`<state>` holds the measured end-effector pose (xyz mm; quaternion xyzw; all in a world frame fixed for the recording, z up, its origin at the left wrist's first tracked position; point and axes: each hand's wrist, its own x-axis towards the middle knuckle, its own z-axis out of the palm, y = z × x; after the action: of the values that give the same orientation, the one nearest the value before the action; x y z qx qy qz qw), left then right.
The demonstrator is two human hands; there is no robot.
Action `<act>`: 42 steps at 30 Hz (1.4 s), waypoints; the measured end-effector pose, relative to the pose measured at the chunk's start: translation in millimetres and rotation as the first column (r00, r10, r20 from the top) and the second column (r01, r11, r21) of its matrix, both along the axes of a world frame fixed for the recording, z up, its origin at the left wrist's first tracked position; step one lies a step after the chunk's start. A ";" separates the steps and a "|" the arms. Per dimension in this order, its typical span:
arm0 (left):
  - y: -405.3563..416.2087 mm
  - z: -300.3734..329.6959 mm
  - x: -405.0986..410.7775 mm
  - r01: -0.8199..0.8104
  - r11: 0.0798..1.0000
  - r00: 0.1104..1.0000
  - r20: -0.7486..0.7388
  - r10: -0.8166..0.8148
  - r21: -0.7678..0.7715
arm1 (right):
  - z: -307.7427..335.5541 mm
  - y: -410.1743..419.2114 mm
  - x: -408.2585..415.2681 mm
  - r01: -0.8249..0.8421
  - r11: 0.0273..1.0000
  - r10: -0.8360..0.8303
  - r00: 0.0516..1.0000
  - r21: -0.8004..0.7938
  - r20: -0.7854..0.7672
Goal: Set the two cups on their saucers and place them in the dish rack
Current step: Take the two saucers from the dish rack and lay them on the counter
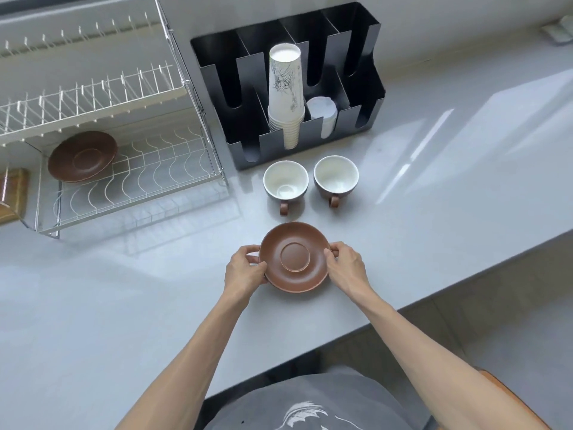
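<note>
A brown saucer [294, 256] lies at the middle of the grey counter, held by both hands. My left hand [245, 270] grips its left rim and my right hand [345, 265] grips its right rim. Just beyond it stand two upright cups, white inside and brown outside, handles pointing toward me: the left cup [285, 180] and the right cup [336, 176]. A second brown saucer [82, 156] rests on the lower tier of the white wire dish rack [136, 184] at the left.
A black cup organiser [356, 76] behind the cups holds a stack of paper cups [285, 94] and lids. A wooden board [12, 193] sits at the far left edge. The counter edge [465, 276] runs diagonally at the right.
</note>
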<state>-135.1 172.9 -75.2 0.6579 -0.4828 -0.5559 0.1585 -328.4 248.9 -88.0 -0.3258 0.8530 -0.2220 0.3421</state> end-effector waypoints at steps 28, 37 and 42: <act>4.3 -3.2 7.9 0.173 0.984 0.985 0.016 -0.174 0.043 | -3.4 2.9 4.2 -0.025 0.999 0.031 0.990 0.044 -0.135; -19.3 13.5 53.8 0.270 0.962 0.949 0.177 -0.259 -0.038 | 23.1 -27.5 26.5 -0.126 0.979 0.057 0.923 -0.159 -0.380; -29.2 20.4 78.6 0.337 0.937 0.895 0.339 -0.289 -0.091 | 34.4 -51.2 50.1 -0.265 0.954 0.183 0.884 -0.139 -0.430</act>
<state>-56.5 143.7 -54.8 0.6394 -0.6415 -0.4224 0.0346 -278.4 197.7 -53.6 -0.4934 0.8366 -0.1891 0.1447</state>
